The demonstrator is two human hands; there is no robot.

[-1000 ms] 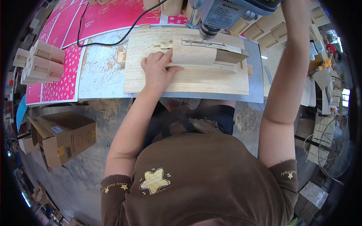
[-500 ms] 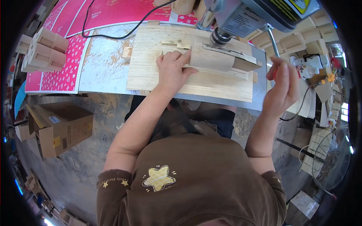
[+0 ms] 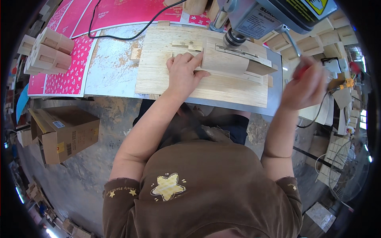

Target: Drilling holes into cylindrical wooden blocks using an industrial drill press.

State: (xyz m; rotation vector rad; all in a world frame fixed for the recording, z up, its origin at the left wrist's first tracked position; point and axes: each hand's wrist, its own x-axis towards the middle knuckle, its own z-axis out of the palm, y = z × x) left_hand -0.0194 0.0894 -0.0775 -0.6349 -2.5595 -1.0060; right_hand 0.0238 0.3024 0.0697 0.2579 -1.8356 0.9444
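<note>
A pale curved wooden block [image 3: 224,59] lies on a flat wooden board [image 3: 158,81], beneath the chuck [image 3: 233,39] of a grey drill press [image 3: 262,20]. My left hand [image 3: 183,73] rests at the block's left end, index finger and thumb pressed against it, the other fingers bent on the board. A metal strip [image 3: 246,54] with a slot lies along the block's top. To the right, my right hand [image 3: 305,85] is closed around the red knob of the press's feed lever [image 3: 293,43], blurred by motion. The drill tip is hidden behind the chuck and block.
Slotted wooden pieces [image 3: 51,55] stand stacked on a pink patterned sheet [image 3: 63,81] at left. A black cable [image 3: 131,38] crosses the table's back. An open cardboard box [image 3: 71,135] sits on the floor at left; a fan [image 3: 349,170] stands at right.
My right hand has shifted to the right and slightly up along with the lever's end. The left hand keeps its place against the block; the whole view has drifted slightly.
</note>
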